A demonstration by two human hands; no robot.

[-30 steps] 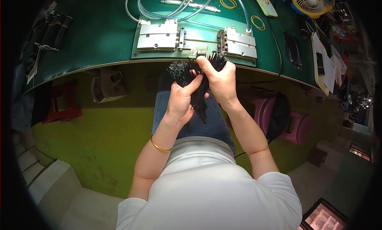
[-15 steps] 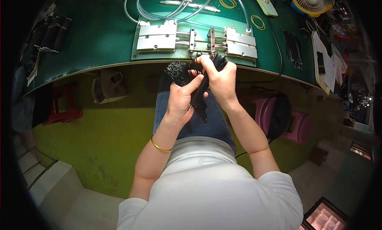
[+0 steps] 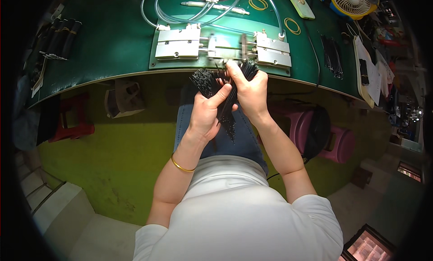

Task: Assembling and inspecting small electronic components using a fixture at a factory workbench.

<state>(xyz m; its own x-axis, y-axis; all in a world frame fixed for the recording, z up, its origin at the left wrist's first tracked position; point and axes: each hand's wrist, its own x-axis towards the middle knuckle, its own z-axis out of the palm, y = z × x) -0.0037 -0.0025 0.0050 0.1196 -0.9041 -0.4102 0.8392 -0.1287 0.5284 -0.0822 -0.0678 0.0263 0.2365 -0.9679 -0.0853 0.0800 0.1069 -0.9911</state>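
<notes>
The left hand (image 3: 205, 110) grips a bunch of thin black wires (image 3: 201, 79); the right hand (image 3: 252, 94) pinches a second bunch (image 3: 249, 69), beside the pneumatic fixture (image 3: 227, 52) at the bench (image 3: 110, 49) edge. Best keep strands untangled, thumb clear of the blurred clamp blocks (image 3: 244, 45).

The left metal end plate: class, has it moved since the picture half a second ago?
Yes: the end plate, now blurred, has moved left, toward the fixed silver block.

White short-sleeved shirt (image 3: 252, 211); blue jeans (image 3: 246, 143); thin gold bangle (image 3: 180, 167) on left forearm (image 3: 175, 183).
</notes>
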